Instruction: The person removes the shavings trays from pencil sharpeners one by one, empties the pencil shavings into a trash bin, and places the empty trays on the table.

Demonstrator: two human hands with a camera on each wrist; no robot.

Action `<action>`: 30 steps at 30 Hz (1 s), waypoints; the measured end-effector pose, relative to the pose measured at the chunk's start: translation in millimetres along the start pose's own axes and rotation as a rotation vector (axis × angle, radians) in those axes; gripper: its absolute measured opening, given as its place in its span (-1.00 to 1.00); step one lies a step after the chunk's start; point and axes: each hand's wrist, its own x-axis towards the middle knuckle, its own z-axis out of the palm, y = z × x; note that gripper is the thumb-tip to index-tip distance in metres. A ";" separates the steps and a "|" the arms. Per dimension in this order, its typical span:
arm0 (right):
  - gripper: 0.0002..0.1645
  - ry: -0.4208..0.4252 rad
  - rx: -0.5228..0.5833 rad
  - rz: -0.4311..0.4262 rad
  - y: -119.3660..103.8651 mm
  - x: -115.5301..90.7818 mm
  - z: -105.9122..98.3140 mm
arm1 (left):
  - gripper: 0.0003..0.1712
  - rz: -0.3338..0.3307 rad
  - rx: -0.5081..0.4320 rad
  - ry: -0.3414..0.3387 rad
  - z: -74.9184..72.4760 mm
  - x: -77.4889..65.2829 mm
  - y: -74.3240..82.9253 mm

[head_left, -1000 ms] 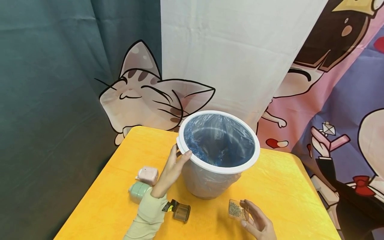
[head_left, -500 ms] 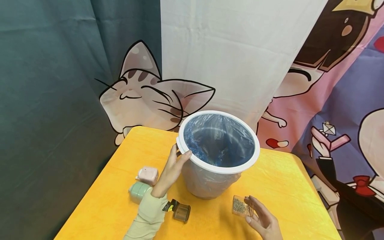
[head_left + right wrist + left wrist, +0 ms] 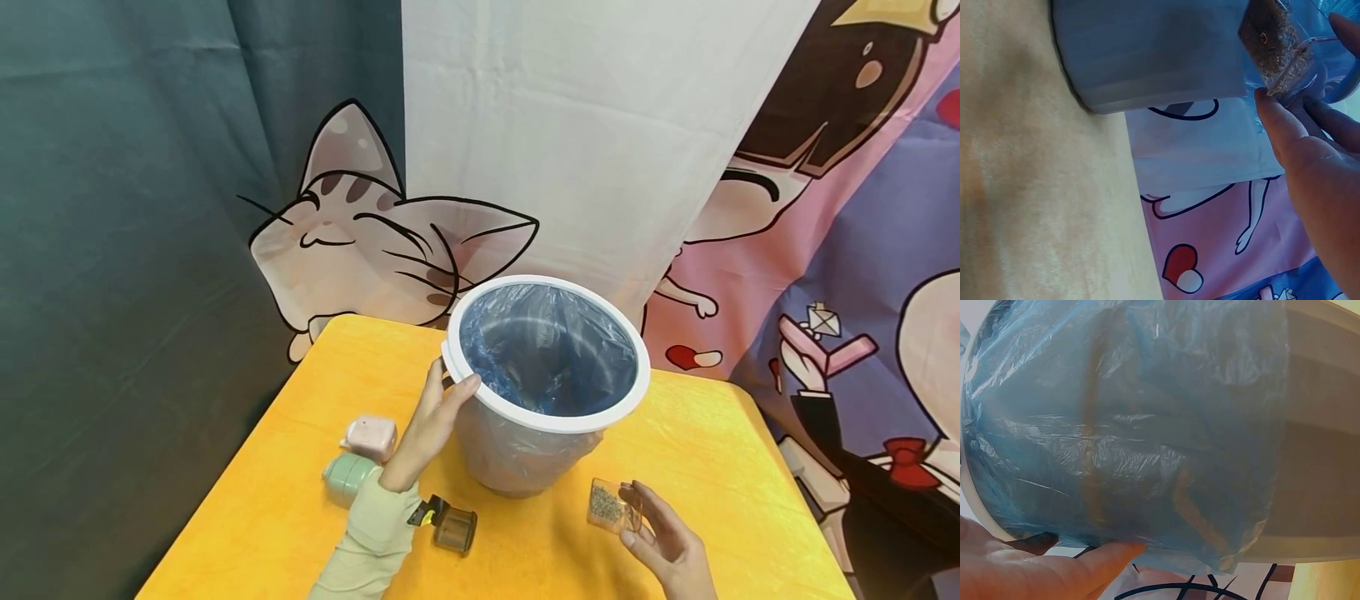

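A white-rimmed trash can (image 3: 510, 454), lined with a blue plastic bag (image 3: 555, 350), stands on the yellow table. My left hand (image 3: 431, 421) holds its rim at the left, thumb over the front and fingers round the side. In the left wrist view, that hand (image 3: 1054, 569) lies along the bagged wall. Between thumb and fingers, my right hand (image 3: 671, 542) pinches a small clear box (image 3: 606, 505) right of the can, above the table. Greyish-brown shavings or bits fill part of the box; the right wrist view shows them (image 3: 1272, 44) up close.
Left of the can lie a pink rounded object (image 3: 372, 437), a green ribbed one (image 3: 349, 478) partly behind my left sleeve, and a brown see-through container (image 3: 455, 531). A printed cartoon curtain (image 3: 540, 150) hangs behind the yellow table (image 3: 315, 400).
My right hand has moved slightly right and up with the clear box. My left hand and the trash can have stayed in place.
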 end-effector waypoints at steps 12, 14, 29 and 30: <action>-0.31 0.010 -0.067 -0.015 -11.9 4.2 -3.4 | -0.24 0.016 0.006 0.006 1.1 0.1 -0.5; -0.32 0.016 -0.079 -0.021 -13.5 4.8 -3.8 | -0.24 0.019 0.005 0.004 1.4 -0.1 -0.5; -0.34 0.093 -0.113 -0.051 -28.6 11.4 -6.9 | -0.26 0.005 0.019 0.030 2.6 -0.3 -0.8; -0.34 0.091 -0.112 -0.060 -29.8 12.1 -7.8 | -0.26 0.011 0.019 0.026 2.7 -0.1 -0.6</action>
